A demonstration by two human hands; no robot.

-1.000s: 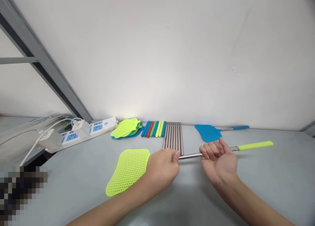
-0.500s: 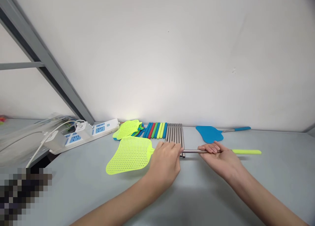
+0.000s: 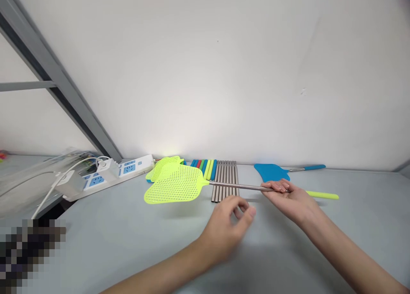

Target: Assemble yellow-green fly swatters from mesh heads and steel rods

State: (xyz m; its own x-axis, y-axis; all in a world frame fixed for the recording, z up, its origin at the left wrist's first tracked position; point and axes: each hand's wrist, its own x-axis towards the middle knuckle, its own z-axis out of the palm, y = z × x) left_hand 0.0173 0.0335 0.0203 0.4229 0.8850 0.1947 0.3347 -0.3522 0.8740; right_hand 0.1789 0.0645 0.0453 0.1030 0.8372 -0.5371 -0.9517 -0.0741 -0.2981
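Note:
A yellow-green fly swatter with a perforated head, a metal rod and a yellow-green handle is held level above the table. My right hand, palm up, has its fingers closed round the rod near the handle. Below the rod, my left hand is apart from the swatter; its fingers are curved with a gap between thumb and fingers, and nothing is in them. Behind the rod lies a row of metal rods. Beside them are several coloured handles. A stack of swatter heads is partly hidden.
A blue fly swatter lies by the wall at the right. On the left, a white power strip holds plugged-in white adapters with cables. A grey metal frame rises behind it. The grey table meets the wall.
My left hand has let go of the rod and moved down and slightly right. The swatter's head has risen and shifted right, while my right hand keeps its hold.

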